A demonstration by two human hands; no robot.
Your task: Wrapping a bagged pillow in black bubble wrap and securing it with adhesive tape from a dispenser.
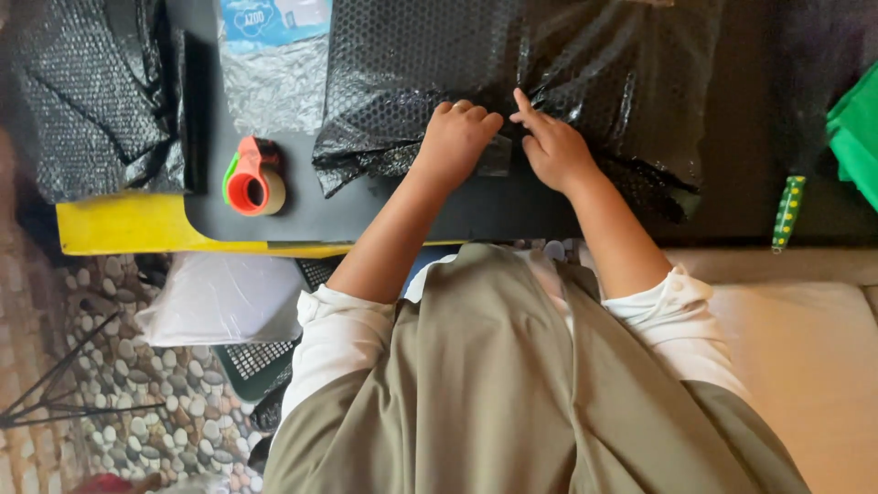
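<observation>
Left hand (455, 137): fingers curled under, knuckles pressing down on the near edge of the black bubble-wrap parcel (512, 82); it pins rather than grasps.

Right hand (553, 146): partly open, index finger extended along the parcel's central fold, other fingers loosely bent, holding nothing.

Parcel: lies on the dark tabletop (384, 215), directly ahead of the person, its wrap gathered at a seam between the two hands.

Step in hand, as judged: flattening and holding the wrap's overlap shut. The seam appears unsealed, so closing it calls for one hand to keep the fold pinned.

Adjacent: orange tape dispenser (254, 178) with green trim, left of the parcel, apart from it. Clear plastic packet (273, 69) beyond it. Second black bubble-wrap bundle (91, 101) at far left.
</observation>
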